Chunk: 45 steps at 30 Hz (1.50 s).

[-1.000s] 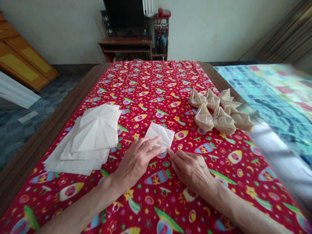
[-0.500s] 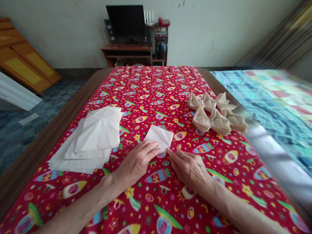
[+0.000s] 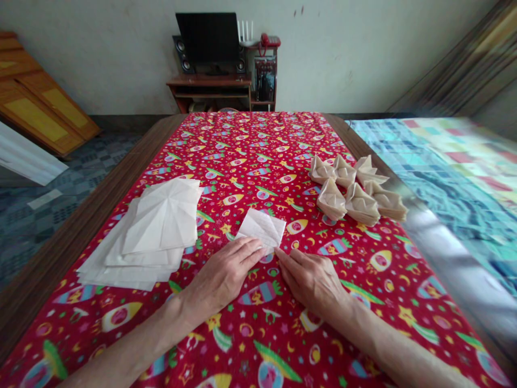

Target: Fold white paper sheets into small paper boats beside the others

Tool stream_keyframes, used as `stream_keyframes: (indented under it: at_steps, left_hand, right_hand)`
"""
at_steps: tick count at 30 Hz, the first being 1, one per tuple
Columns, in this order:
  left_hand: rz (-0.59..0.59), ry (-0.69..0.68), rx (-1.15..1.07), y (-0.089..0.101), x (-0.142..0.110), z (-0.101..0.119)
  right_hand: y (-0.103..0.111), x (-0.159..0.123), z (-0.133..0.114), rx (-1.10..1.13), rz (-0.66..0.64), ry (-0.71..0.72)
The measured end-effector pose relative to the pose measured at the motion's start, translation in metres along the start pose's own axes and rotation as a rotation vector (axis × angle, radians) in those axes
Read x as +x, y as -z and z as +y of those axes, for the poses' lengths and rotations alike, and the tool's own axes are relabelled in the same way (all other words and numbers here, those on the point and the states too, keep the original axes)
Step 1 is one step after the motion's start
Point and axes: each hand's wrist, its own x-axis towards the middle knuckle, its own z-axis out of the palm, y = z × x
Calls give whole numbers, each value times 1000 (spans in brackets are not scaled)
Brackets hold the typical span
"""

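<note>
A small white square of folded paper [image 3: 264,226] with crease lines lies on the red tablecloth in front of me. My left hand [image 3: 230,267] rests over its near left edge, fingers stretched out and lying flat on it. At the near right corner of the paper is my right hand [image 3: 309,275], its fingers pressed together and the tips touching that corner. The right thumb is mostly hidden. To the left lies a stack of creased white paper sheets [image 3: 163,218]. Several folded cream paper pieces [image 3: 361,202] with pointed tips stand in two rows to the right.
The red patterned tablecloth [image 3: 250,339] covers a brown wooden table [image 3: 133,161]. Beyond the far end are a desk [image 3: 210,81] with a monitor [image 3: 208,37], speakers and a red telephone [image 3: 269,41]. A bed with a blue patterned cover [image 3: 428,178] stands on the right, a wooden cabinet [image 3: 44,102] on the left.
My left hand's fingers have slid back toward the paper's near edge, uncovering more of its creased surface. The right hand keeps its place at the corner. The view has tilted up slightly.
</note>
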Motion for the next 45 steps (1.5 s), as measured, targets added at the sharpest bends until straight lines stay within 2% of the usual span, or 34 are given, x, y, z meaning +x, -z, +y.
stream_keyframes:
  at_steps: [4, 11, 34, 38, 42, 45]
  left_hand:
    - [-32, -15, 22, 4, 0, 1]
    - [-67, -3, 66, 8, -1, 5]
    - [34, -1, 192, 19, -44, 7]
    - [106, 79, 108, 16, -33, 3]
    - [189, 224, -25, 8, -6, -10]
    - [131, 362, -89, 3, 13, -20]
  right_hand:
    - [3, 2, -2, -37, -23, 6]
    - [6, 5, -6, -110, -143, -48]
    - [3, 4, -6, -121, -155, -96]
    - [5, 5, -7, -135, -157, -98]
    - [6, 4, -8, -126, -145, -95]
    - [5, 4, -7, -123, -126, -95]
